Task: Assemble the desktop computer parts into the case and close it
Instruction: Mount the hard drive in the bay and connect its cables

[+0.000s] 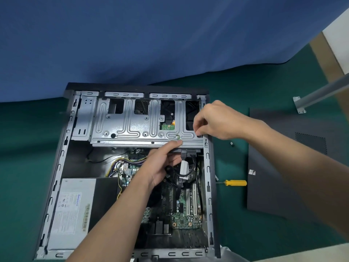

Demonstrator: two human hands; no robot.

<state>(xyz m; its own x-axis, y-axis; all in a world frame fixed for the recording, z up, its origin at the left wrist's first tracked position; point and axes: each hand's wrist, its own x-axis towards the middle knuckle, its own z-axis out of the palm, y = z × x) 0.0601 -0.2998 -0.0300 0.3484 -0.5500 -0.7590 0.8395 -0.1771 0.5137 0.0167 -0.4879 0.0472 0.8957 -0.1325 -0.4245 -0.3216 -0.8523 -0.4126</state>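
Note:
The open computer case point(62, 159) lies flat on the green table. A grey metal drive cage point(132, 127) spans its far end, and a hard drive shows through the cage's cut-outs. My left hand point(162, 165) grips the cage's near edge, thumb on top and fingers curled underneath beside the black cable connectors point(188, 154). My right hand point(213, 120) reaches in from the right, its curled fingertips pinching the cage's near right corner. Below lie the motherboard point(181, 210) and the power supply point(71, 208).
The dark side panel point(283, 167) lies on the table right of the case. Between them sit a yellow-handled screwdriver point(235, 183) and a small screw point(231, 143). A metal leg with a bracket point(300, 104) stands at the far right. Blue cloth point(151, 38) hangs behind.

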